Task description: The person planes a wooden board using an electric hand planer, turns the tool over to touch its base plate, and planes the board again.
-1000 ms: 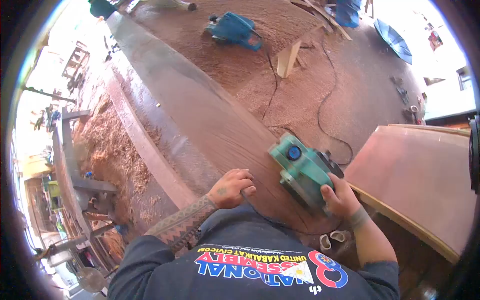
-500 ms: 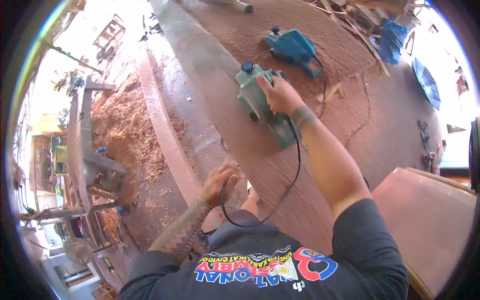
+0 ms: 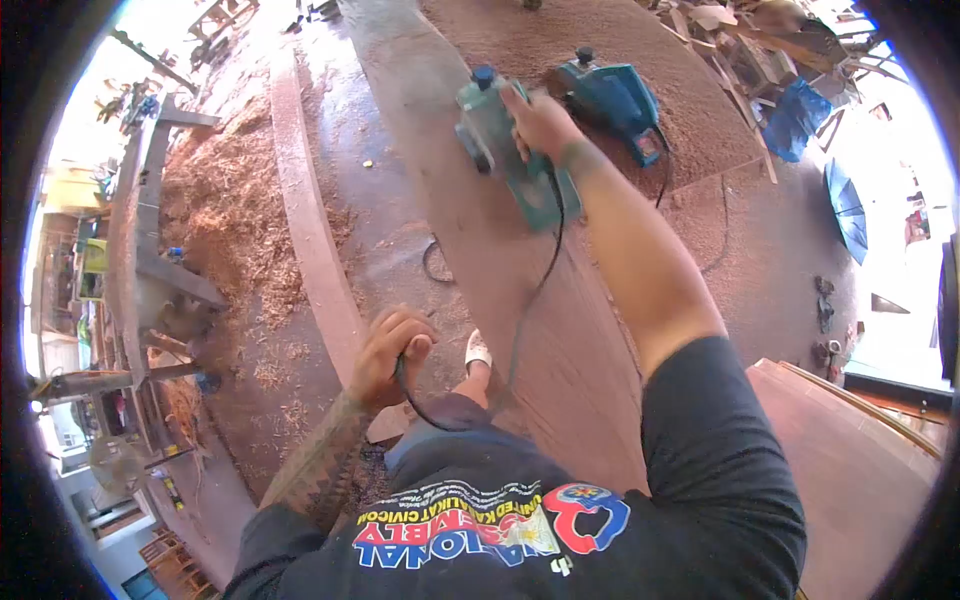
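Note:
My right hand (image 3: 545, 128) is closed around the handle of a green electric planer (image 3: 486, 112), which sits on a long wide wooden board (image 3: 425, 175). From the planer a black power cord (image 3: 548, 268) trails back toward my body. My left hand (image 3: 388, 352) is held low beside the board, its fingers curled around that cord. A second, blue-green electric planer (image 3: 612, 95) lies just right of my right hand among shavings, untouched.
A narrow plank (image 3: 305, 195) lies to the left beside heaped wood shavings (image 3: 225, 215). A wooden frame (image 3: 140, 215) stands farther left. Scrap wood (image 3: 745, 50), a blue bag (image 3: 797, 118) and a dark blue umbrella (image 3: 846, 212) are at right. A pale panel (image 3: 850, 460) lies at lower right.
The planer in my right hand has moved farther forward along the board. My left hand has shifted left in view, still holding the cord. The whole view has turned slightly.

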Motion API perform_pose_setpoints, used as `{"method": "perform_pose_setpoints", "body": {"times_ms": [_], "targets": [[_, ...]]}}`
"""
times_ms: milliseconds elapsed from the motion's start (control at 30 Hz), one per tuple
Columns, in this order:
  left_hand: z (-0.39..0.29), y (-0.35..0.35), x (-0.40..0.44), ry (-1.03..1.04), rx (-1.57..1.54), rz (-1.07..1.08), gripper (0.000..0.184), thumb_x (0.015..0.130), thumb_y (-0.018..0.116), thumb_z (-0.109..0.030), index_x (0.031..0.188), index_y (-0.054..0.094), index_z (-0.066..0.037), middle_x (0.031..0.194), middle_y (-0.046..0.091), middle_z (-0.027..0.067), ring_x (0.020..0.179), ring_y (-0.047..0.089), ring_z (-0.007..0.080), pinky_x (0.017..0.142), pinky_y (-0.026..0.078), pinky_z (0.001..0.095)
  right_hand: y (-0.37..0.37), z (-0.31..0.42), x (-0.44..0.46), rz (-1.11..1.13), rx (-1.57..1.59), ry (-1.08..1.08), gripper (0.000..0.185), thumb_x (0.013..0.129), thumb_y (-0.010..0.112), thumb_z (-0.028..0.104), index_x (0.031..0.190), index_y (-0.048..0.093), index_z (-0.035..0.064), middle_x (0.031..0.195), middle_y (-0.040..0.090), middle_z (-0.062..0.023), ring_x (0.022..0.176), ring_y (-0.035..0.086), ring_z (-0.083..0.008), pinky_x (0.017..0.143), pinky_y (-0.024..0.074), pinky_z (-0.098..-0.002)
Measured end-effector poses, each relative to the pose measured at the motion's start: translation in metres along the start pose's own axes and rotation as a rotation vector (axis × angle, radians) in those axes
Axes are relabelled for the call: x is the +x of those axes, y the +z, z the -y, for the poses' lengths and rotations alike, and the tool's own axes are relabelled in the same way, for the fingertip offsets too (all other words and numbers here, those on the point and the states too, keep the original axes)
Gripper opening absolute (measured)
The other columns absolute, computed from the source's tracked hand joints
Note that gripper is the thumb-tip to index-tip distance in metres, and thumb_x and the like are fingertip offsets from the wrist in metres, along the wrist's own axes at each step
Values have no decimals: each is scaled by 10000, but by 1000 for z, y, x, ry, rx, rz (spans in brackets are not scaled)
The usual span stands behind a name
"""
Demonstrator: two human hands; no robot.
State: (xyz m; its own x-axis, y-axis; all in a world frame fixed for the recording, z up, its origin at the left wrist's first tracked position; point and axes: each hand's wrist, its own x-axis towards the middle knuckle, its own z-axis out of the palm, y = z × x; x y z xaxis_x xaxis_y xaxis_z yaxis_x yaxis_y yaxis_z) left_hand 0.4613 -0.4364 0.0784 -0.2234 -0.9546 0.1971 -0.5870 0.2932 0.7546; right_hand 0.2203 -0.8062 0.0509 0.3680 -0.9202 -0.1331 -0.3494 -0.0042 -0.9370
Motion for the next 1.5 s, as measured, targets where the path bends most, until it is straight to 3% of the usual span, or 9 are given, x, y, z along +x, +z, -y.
{"method": "perform_pose_setpoints", "body": {"times_ms": [67, 100, 333, 567, 667, 933, 1067, 1267, 1500], "targets": [[-9, 10, 11, 66, 7, 70, 345, 1141, 590, -319, 966, 695, -42, 1048, 729, 151, 1078, 681, 380, 1016, 506, 489, -13, -22, -83, -29, -71, 25, 731, 1134, 494, 657, 995, 692, -34, 731, 723, -137, 610, 721, -285, 667, 577, -459], [-18, 15, 17, 86, -1, 123, 372, 1152, 572, -341, 974, 701, -41, 1063, 736, 155, 1084, 690, 378, 1032, 508, 485, -22, -20, -139, 11, -45, 86, 600, 1164, 492, 589, 982, 597, 27, 639, 616, -67, 488, 623, -199, 531, 481, -402], [-55, 108, 30, 239, -186, 360, 265, 1121, 617, -286, 1007, 716, -69, 1041, 725, 138, 1118, 677, 367, 1006, 509, 499, -67, -55, -520, -83, 3, 359, 372, 1150, 564, 372, 1243, 620, 16, 744, 624, -54, 677, 617, -184, 650, 512, -399], [-111, 179, -1, 394, -123, 625, 235, 1060, 699, -283, 968, 712, -67, 974, 693, 145, 1008, 680, 397, 916, 525, 510, -80, -103, -829, -170, 20, 535, 784, 1031, 561, 752, 1187, 665, -9, 737, 680, -97, 670, 690, -215, 649, 540, -401], [-116, 189, -18, 430, -142, 654, 298, 1076, 698, -339, 949, 717, -70, 931, 689, 146, 923, 693, 394, 825, 558, 509, -87, -114, -880, -145, -87, 499, 807, 1027, 546, 783, 1174, 673, 0, 728, 680, -93, 649, 690, -228, 630, 538, -402], [-103, 163, -24, 255, -156, 728, 273, 1087, 668, -312, 952, 697, -76, 945, 668, 153, 940, 668, 403, 834, 539, 532, -85, -75, -680, -140, 17, 477, 673, 1084, 577, 611, 1307, 658, -18, 711, 633, -75, 663, 633, -214, 646, 509, -407], [-89, 137, -18, 216, -139, 647, 230, 1069, 676, -276, 962, 710, -75, 944, 665, 151, 944, 663, 409, 844, 531, 538, -74, -64, -532, -147, 51, 374, 475, 1143, 558, 470, 1212, 651, 9, 756, 634, -97, 684, 617, -215, 663, 503, -414], [-65, 98, -21, 134, -76, 564, 252, 1095, 646, -283, 981, 715, -68, 964, 672, 154, 974, 659, 413, 863, 522, 537, -47, -47, -332, -141, -1, 218, 592, 1136, 554, 586, 1084, 638, 2, 759, 638, -138, 736, 688, -288, 718, 529, -471], [-33, 61, -18, 110, -115, 350, 222, 1052, 687, -261, 945, 707, -67, 930, 677, 139, 902, 669, 401, 811, 526, 522, -24, -6, -164, -82, 79, 219, 694, 1111, 548, 678, 1033, 645, -5, 699, 623, -75, 547, 650, -207, 525, 534, -396]]}}
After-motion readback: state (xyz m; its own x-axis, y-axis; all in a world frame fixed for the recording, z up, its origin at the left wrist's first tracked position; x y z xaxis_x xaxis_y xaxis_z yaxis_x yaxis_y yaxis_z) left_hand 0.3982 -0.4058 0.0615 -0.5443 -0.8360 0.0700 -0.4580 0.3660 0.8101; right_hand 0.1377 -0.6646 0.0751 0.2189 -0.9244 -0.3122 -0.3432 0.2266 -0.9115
